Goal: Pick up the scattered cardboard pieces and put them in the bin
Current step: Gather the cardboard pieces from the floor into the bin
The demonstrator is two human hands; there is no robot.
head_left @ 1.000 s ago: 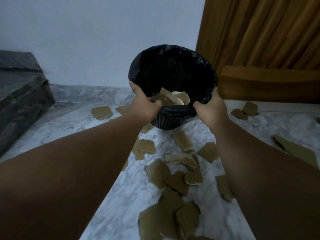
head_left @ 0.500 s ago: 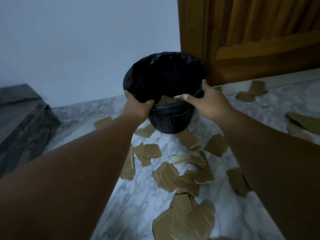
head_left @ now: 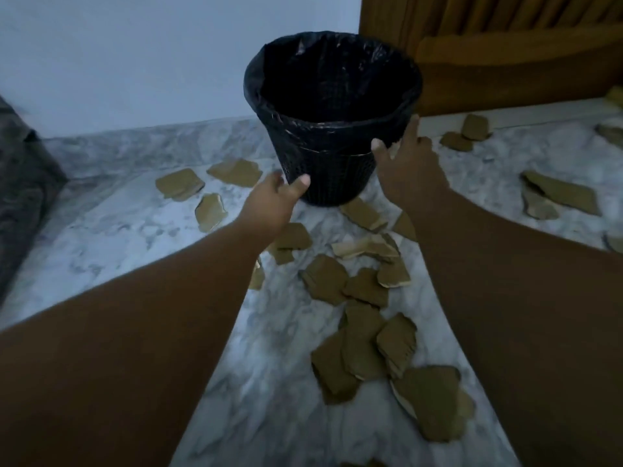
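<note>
A black mesh bin (head_left: 323, 170) lined with a black bag stands upright on the marble floor (head_left: 135, 230) near the wall. My left hand (head_left: 274, 200) is just left of the bin's base, fingers relaxed, thumb close to the mesh, holding nothing. My right hand (head_left: 404, 163) is at the bin's right side with fingers spread, one fingertip by the rim, holding nothing. Several brown cardboard pieces (head_left: 364, 348) lie scattered on the floor in front of the bin, with more on the left (head_left: 210, 210) and right (head_left: 559, 193). The bin's inside looks dark.
A wooden door (head_left: 505, 55) rises behind the bin on the right, a pale wall (head_left: 135, 62) behind on the left. A dark grey stone block (head_left: 23, 183) sits at the far left. More cardboard scraps (head_left: 468, 133) lie by the door sill.
Both hands held the bin's rim while it was tilted; the bin now stands upright on the floor and both hands have let go and drawn slightly away.
</note>
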